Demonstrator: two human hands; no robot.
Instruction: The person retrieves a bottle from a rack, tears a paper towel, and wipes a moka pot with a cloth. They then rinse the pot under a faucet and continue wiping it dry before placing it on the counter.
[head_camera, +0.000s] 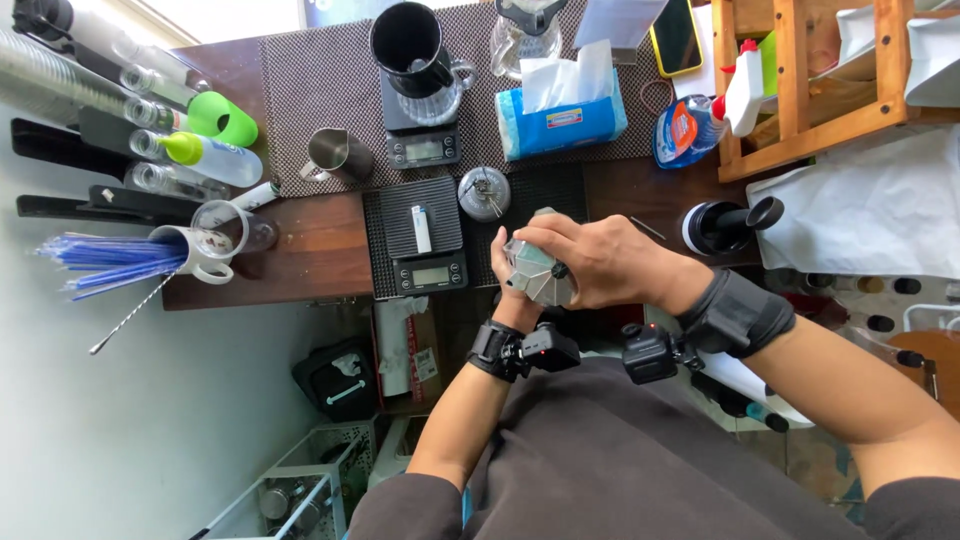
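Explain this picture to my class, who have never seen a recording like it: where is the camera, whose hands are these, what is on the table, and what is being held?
There is no machine here, just a person. The one picture comes from a camera worn on that person's head, looking down past a dark shirt at the hands. Each wrist carries a black strap with a small device on it.

Both hands grip a faceted silver coffee pot. The left hand holds it from below, and the right hand wraps over its top.

Beyond them is a brown wooden table. On it sit a black scale with a small white lighter on top, a round metal lid, a small steel jug, a blue tissue box, a black pitcher on a second scale, and a white mug holding blue straws.
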